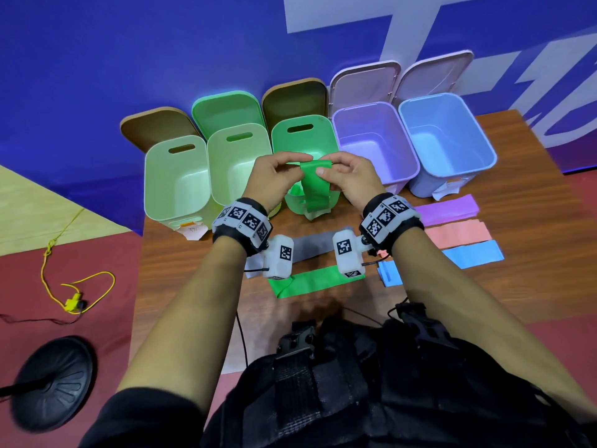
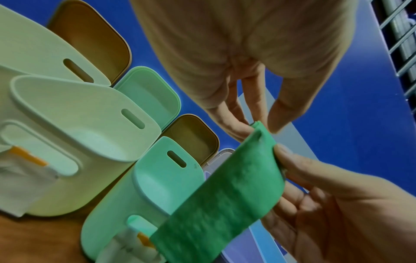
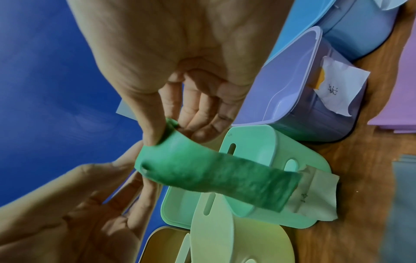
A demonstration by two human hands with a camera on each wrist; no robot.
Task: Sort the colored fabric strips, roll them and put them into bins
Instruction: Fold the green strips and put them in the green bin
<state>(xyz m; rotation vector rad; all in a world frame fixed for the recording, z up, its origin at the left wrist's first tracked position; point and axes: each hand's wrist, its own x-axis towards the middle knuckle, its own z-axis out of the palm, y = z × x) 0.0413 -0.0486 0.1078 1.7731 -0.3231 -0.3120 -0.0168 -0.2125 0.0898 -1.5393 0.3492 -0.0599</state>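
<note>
Green strip (image 1: pixel 316 185) pinched between both hands

Hidden behind both wrists: ends of the grey strip (image 1: pixel 311 245) and lower green strip (image 1: pixel 310 282) (bin label (image 3: pixel 328 89) writing illegible).

Green strip (image 1: pixel 315 185); green bin (image 1: pixel 305 140), purple bin (image 1: pixel 374 143), blue bin (image 1: pixel 447 140).

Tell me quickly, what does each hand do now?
Left hand: closed, pinching the top end of the green fabric strip.
Right hand: closed, pinching the same strip.
</note>
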